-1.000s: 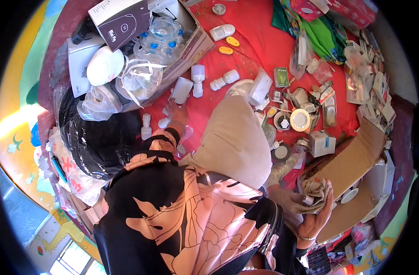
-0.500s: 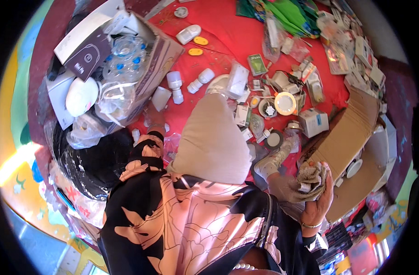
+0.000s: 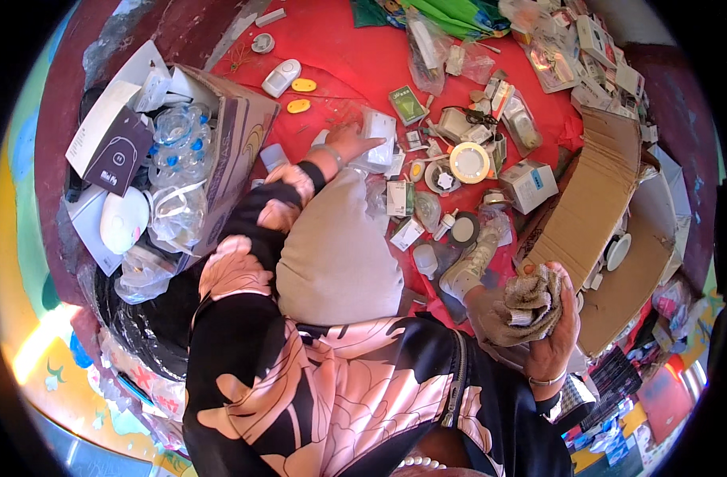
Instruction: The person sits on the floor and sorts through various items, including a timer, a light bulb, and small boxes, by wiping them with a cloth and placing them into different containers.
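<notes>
Brown cloth point(image 3: 530, 306) is held bunched in the right hand point(image 3: 556, 343), near the cardboard box point(image 3: 594, 199), cupped probably to stay compact; the left hand point(image 3: 349, 145) reaches the white package point(image 3: 381, 126). Whether it grips, I cannot tell.

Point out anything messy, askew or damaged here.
Clutter stands out. The carton at left looks overfilled, a dark box tilted at its edge. On the red cloth, small parts lie jumbled around a round disc, right of the left hand. I see no clear damage or spilled liquid.
</notes>
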Available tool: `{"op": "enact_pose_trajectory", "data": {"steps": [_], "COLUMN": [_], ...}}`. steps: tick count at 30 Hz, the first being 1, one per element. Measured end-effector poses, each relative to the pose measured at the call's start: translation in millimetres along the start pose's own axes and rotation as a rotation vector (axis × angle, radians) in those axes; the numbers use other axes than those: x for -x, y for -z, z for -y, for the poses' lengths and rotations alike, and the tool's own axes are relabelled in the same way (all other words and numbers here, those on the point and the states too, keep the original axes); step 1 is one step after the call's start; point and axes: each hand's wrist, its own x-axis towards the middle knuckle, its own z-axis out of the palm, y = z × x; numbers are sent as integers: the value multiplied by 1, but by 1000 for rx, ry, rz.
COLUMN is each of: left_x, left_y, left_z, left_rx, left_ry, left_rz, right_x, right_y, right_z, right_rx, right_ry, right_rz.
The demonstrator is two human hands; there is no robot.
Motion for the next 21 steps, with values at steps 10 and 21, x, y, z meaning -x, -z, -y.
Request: {"op": "enact_pose_trajectory", "data": {"steps": [10, 21], "left_x": [-40, -28], "left_y": [-53, 21], "left_z": [22, 59], "left_rx": [1095, 1625], "left_ry": [-77, 258], "left_rz": [-8, -382], "right_x": [3, 1], "right_y": [9, -1], "right_z": [5, 3], "right_rx": [73, -36], "right_ry": [-18, -46], "right_rz": [94, 33]}}
